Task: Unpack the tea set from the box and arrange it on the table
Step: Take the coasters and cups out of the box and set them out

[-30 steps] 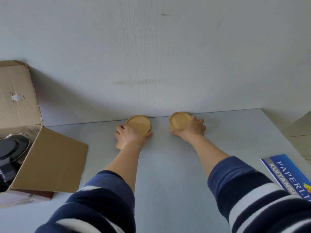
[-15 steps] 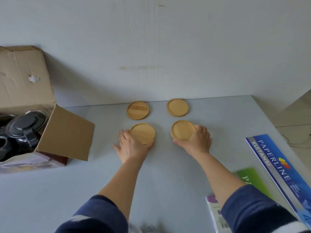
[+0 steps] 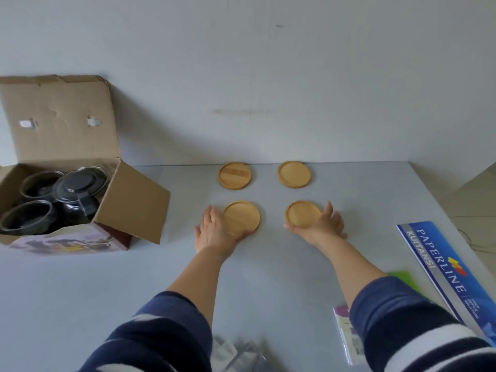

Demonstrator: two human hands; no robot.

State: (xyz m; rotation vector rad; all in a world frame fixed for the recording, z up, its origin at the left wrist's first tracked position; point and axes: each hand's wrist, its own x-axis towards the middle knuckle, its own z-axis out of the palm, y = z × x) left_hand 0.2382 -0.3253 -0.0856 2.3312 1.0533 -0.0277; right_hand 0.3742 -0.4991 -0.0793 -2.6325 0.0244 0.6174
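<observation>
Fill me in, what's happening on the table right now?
A person is laying out wooden coasters. The left hand rests against the near-left coaster, the right hand against the near-right coaster. Two more coasters sit by the wall. The teapot and glass cups remain in the cardboard box.

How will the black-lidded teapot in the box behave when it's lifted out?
The teapot looks glass-bodied, so probably fragile and fairly heavy. Its lid seems loose-fitting and may slip off if tilted. Glass cups crowd it in the cardboard box, so it may knock them.
</observation>
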